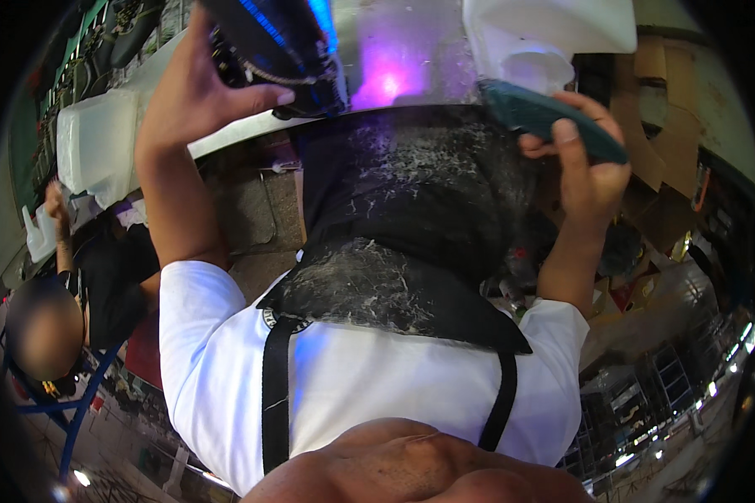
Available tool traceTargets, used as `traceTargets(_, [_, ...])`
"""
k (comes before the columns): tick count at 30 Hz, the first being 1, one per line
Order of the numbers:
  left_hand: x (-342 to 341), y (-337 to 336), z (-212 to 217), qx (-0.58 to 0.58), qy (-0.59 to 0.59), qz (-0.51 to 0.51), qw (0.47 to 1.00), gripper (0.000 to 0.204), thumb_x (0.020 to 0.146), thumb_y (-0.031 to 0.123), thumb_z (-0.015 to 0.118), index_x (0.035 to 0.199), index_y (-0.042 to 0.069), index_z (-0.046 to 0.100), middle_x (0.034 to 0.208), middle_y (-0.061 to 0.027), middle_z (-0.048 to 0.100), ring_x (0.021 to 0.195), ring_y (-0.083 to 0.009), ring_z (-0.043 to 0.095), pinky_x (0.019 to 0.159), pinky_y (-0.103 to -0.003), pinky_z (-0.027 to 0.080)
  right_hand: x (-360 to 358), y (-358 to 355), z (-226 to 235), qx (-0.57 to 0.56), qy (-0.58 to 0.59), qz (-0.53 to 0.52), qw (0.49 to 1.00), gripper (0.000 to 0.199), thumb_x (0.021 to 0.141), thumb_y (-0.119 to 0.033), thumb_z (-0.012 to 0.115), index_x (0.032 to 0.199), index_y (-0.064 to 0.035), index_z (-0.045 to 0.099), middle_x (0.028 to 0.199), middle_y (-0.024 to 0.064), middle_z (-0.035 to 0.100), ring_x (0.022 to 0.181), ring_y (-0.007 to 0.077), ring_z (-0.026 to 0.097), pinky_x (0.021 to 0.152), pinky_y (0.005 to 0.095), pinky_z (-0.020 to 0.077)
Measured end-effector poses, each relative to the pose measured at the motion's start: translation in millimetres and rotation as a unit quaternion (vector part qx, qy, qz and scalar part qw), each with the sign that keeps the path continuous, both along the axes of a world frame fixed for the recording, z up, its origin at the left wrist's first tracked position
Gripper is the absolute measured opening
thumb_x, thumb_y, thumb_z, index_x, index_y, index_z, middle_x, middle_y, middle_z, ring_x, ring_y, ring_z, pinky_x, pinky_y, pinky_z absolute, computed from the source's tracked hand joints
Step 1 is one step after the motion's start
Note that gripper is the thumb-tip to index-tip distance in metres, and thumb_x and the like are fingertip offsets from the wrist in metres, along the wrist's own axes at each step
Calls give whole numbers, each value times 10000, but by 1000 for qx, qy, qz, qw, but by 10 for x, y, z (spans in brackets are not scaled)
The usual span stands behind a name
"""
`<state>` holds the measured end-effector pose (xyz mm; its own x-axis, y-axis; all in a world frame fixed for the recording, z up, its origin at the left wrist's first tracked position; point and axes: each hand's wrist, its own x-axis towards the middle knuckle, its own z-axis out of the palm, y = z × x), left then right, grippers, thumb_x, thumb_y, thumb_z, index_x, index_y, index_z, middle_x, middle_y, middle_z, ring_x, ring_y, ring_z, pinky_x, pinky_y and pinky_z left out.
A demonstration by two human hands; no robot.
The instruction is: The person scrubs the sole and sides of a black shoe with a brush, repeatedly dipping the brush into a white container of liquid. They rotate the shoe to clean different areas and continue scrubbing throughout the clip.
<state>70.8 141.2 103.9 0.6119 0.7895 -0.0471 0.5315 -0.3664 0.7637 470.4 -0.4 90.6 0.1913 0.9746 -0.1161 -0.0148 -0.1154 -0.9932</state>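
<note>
At the top of the view, my left hand (218,96) grips a glossy black shoe (289,54), with the thumb pressed along its near end. Bright blue light reflects off the shoe, and its upper part runs out of the picture. The fingers behind it are mostly hidden. On the right, my right hand (583,151) pinches a dark green, long, flat piece shaped like a shoe sole (545,117) between thumb and fingers. That piece is tilted just in front of a white plastic container (562,25). The shoe and the green piece are well apart.
A metal-topped bench (428,59) with a purple glow lies ahead of me. Translucent plastic containers (96,147) stand at the left, near a rack of dark shoes (130,33). Another person (113,285) sits at left beside a blue metal frame (80,402). Cardboard (667,109) lies right.
</note>
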Motion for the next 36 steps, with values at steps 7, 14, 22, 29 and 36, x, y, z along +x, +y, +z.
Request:
traceTargets(7, [200, -353, -412, 161, -173, 120, 964, 1280, 611, 283, 1018, 1572, -98, 264, 1476, -251, 538, 1343, -292, 557, 1131, -403, 427, 286, 199, -139, 39, -321, 55, 945, 232, 917, -174, 799, 1117, -66, 754, 900, 24, 753, 816, 104, 683, 759, 271, 547])
traceTargets(14, [54, -389, -333, 113, -112, 113, 981, 1189, 762, 240, 931, 1609, -78, 159, 1512, -252, 492, 1338, -302, 552, 1130, -409, 419, 510, 261, -178, 17, -256, 97, 962, 269, 908, -173, 809, 1087, 18, 748, 920, 66, 760, 811, 126, 691, 758, 267, 556])
traceTargets(22, [278, -265, -271, 39, -229, 150, 961, 891, 889, 120, 764, 1619, -3, 268, 1556, -175, 459, 1408, -243, 472, 1190, -372, 331, 659, 198, -345, -96, 107, -73, 987, 272, 906, -130, 771, 1046, 86, 683, 897, 155, 739, 690, 194, 714, 584, 312, 592])
traceTargets(29, [669, -389, 1, -253, -289, 118, 916, 907, 874, 291, 714, 1613, -12, 284, 1603, -177, 400, 1463, -261, 408, 1224, -375, 276, -15, -139, -276, -17, 381, 46, 923, 342, 926, -182, 705, 1097, 107, 641, 890, 251, 714, 606, 293, 689, 500, 387, 576])
traceTargets(36, [893, -450, 145, -334, -336, 98, 875, 927, 851, 257, 725, 1609, -33, 276, 1626, -189, 367, 1491, -273, 372, 1239, -367, 245, -664, 31, -71, 266, 190, 10, 945, 347, 970, -153, 714, 1163, 127, 641, 1003, 251, 738, 922, 334, 751, 813, 436, 630])
